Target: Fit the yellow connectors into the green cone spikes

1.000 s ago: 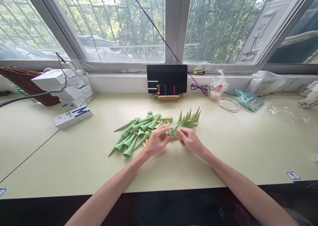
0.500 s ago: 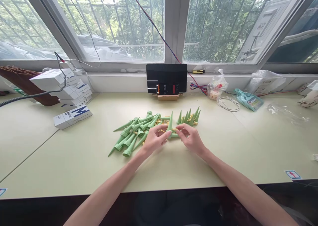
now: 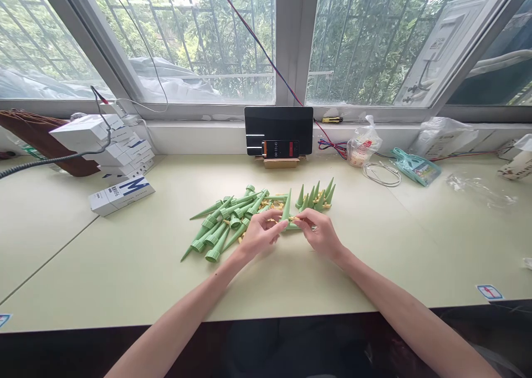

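Note:
My left hand point(image 3: 258, 235) is closed around the base of a green plastic watering spike point(image 3: 287, 205), which points upward. My right hand point(image 3: 321, 233) pinches a small yellow valve point(image 3: 293, 218) at the side of the spike's base; whether it is seated in the spike cannot be made out. Under my hands another green spike point(image 3: 294, 227) lies on its side on the table. To the left is a heap of loose green spikes point(image 3: 216, 234), with small yellow valves point(image 3: 277, 205) partly hidden behind my left hand. Several spikes with yellow valves point(image 3: 319, 196) stand upright beyond my right hand.
A phone with a running timer point(image 3: 281, 148) leans on a black screen point(image 3: 278, 122) at the back of the table point(image 3: 266, 295). White boxes point(image 3: 120, 145) are stacked at left. On the right lie a plastic bag point(image 3: 364, 144), a coiled white cable point(image 3: 381, 174) and a teal dustpan point(image 3: 417, 167).
The upright spike has shifted slightly to the right, with a small movement of my fingers. Both hands keep their grip, and the heap and the standing spikes look the same.

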`<state>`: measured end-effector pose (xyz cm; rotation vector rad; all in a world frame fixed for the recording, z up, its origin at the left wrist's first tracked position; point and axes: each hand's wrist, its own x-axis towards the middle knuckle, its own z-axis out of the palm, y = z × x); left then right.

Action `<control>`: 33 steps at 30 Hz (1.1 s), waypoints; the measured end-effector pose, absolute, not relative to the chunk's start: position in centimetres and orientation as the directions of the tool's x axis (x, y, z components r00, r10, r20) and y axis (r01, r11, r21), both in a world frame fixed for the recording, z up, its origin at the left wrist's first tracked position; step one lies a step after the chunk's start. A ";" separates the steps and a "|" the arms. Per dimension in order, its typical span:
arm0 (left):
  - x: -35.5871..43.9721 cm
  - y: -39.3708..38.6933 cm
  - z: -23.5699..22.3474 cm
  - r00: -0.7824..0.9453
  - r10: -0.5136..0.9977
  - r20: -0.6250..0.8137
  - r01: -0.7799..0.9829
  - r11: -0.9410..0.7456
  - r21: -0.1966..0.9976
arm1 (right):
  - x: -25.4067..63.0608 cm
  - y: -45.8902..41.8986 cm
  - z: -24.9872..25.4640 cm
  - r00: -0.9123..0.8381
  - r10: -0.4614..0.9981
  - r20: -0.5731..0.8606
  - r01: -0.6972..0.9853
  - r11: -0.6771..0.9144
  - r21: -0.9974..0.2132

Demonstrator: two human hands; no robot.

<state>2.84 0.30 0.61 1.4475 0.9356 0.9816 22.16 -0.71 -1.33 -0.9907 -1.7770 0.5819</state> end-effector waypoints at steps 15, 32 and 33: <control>2.6 0.6 -0.6 0.347 0.931 0.112 0.030 -0.131 0.991 | 22.1 -0.9 -1.0 -0.168 0.877 0.450 0.288 0.480 -0.829; 2.8 0.6 -0.9 0.331 0.903 0.274 0.022 -0.298 0.954 | 22.4 -1.0 -0.2 -0.247 0.960 0.131 -0.042 0.125 -0.991; 2.8 0.6 -0.9 0.334 0.900 0.279 0.021 -0.303 0.953 | 22.4 -0.9 -0.2 -0.256 0.959 0.122 -0.060 0.110 -0.992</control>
